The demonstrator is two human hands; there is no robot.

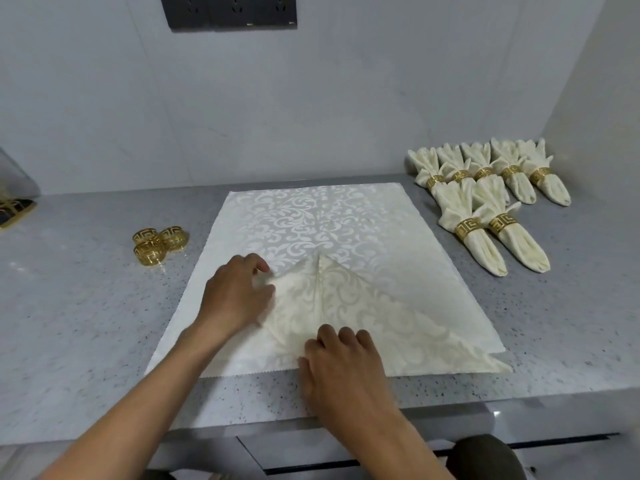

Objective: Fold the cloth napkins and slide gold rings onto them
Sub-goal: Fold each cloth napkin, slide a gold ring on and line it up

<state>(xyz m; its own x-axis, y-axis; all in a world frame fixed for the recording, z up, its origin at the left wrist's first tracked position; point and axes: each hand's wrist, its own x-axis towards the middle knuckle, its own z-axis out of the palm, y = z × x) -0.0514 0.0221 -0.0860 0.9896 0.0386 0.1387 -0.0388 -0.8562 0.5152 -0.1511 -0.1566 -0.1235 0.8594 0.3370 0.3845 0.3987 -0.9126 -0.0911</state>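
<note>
A cream patterned napkin [374,317] lies folded into a triangle on a larger white damask cloth [311,216] spread on the counter. My left hand [235,296] pinches the napkin's left side, bunching the fabric. My right hand [341,367] presses flat on the napkin's bottom edge near its middle crease. Three loose gold rings [159,244] sit on the counter to the left of the cloth.
Several finished napkins with gold rings [485,199] lie in rows at the back right by the side wall. A gold-and-black object [14,211] shows at the far left edge. The grey speckled counter [86,323] ends in a front edge above a drawer.
</note>
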